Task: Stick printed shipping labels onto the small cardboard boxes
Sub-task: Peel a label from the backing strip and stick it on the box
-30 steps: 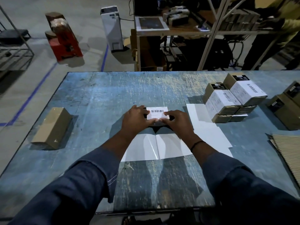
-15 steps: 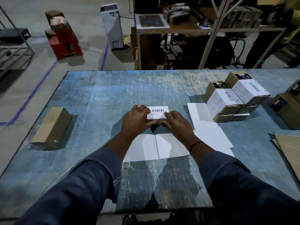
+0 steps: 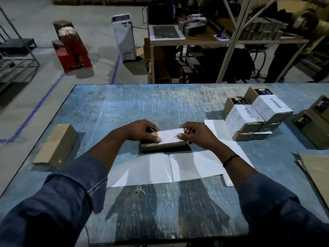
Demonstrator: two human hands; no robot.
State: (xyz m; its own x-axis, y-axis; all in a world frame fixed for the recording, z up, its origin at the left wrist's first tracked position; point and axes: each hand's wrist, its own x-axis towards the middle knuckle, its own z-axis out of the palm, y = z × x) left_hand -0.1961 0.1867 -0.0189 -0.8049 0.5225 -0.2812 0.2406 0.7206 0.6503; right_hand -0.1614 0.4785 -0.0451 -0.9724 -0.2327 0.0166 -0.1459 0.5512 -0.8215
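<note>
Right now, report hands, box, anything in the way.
Left hand, right hand gripping box ends. Label on top, thumbs pressing it. White sheets lie beside it.

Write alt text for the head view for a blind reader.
A left hand and right hand grip a small cardboard box at a worn blue table, thumbs pressing a white label onto its top. To the right stand stacked labelled boxes; a plain box lies at left.

red machine | white tower unit upright | corrugated sheet on blue table
</note>
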